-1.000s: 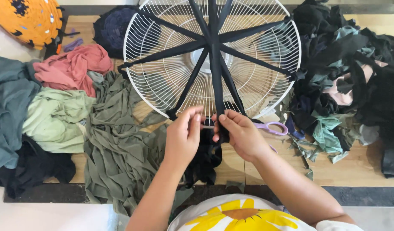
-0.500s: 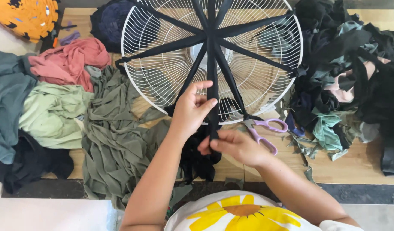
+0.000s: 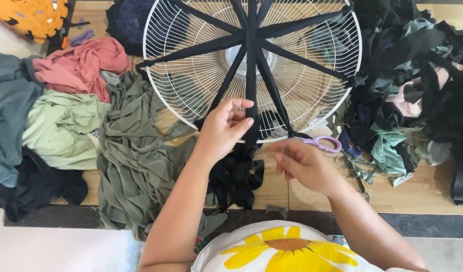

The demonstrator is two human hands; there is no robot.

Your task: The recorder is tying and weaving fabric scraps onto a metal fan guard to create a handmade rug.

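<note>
A white round wire fan grille [image 3: 191, 95] lies on the wooden floor in front of me, with black fabric strips [image 3: 206, 48] stretched across it like spokes. My left hand [image 3: 222, 130] pinches the near vertical black strip at the grille's near rim. The loose end of that strip hangs down into a bunch of black fabric [image 3: 236, 177]. My right hand [image 3: 304, 165] is blurred, just right of the strip and apart from it, fingers loosely curled with nothing seen in them. Purple-handled scissors [image 3: 323, 144] lie just beyond its fingertips.
Olive fabric [image 3: 133, 161] is heaped at my left, beside pink [image 3: 80, 65], light green [image 3: 65, 126], teal [image 3: 10, 108] and black [image 3: 35, 187] cloths. An orange round mat [image 3: 30, 15] lies far left. A heap of dark scraps [image 3: 417, 75] fills the right. Bare wooden floor [image 3: 417, 194] shows near right.
My right hand has let go of the black strip and moved right toward the scissors. My left hand has shifted up onto the strip at the rim.
</note>
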